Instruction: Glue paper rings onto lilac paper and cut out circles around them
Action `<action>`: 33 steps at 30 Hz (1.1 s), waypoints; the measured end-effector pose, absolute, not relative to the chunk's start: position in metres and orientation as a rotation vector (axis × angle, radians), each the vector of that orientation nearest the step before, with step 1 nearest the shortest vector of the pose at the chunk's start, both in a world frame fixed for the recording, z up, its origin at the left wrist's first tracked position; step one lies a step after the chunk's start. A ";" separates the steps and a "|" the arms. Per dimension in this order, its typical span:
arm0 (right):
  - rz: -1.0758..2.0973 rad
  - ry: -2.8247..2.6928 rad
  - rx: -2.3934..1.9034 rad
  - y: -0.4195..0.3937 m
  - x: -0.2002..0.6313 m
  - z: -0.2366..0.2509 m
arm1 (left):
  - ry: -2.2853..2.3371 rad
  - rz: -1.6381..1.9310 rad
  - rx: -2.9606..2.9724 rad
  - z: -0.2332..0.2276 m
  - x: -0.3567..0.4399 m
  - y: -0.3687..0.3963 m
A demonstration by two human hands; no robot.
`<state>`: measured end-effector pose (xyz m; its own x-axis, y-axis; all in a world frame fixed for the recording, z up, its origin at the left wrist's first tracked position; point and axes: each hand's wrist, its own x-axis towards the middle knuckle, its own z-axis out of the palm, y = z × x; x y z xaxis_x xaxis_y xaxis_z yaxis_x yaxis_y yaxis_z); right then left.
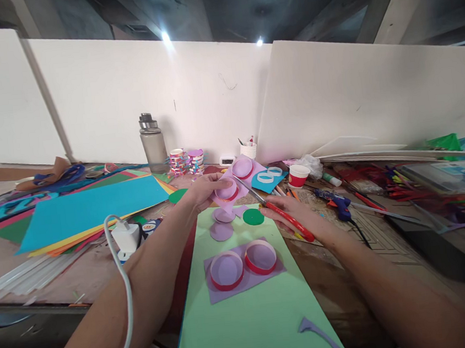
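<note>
A light green sheet (pixel 251 316) lay under both forearms, carrying a purple piece with two red rings (pixel 242 264) below the fingers. The left hand (pixel 207 192) pinched a lilac paper (pixel 237 180) bearing red-rimmed circles, held just off the table. The right hand (pixel 289 215) was closed around red-handled scissors (pixel 275 208), blades parted at the paper's edge beside the left fingertips. A clean cut likely called for turning the paper, not the blades, and keeping the thumb clear.
</note>
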<state>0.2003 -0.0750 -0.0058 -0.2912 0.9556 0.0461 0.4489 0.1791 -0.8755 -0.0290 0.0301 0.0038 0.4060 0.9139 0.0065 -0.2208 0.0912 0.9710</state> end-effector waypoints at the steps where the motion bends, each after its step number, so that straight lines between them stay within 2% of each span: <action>1: 1.028 -1.854 -1.318 -0.076 0.200 -0.004 | 0.754 0.956 1.184 0.004 -0.028 0.030; 25: 0.701 -2.040 -1.312 -0.066 0.205 -0.012 | 0.747 0.856 1.282 0.002 -0.024 0.028; 33: 0.687 -1.962 -1.261 -0.063 0.200 -0.015 | 0.765 0.845 1.265 0.005 -0.026 0.027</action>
<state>0.1997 -0.0631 -0.0145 -0.2853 0.9200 0.2688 0.5515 0.3869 -0.7391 -0.0262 0.0271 0.0053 0.4931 0.8695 -0.0286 -0.1143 0.0973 0.9887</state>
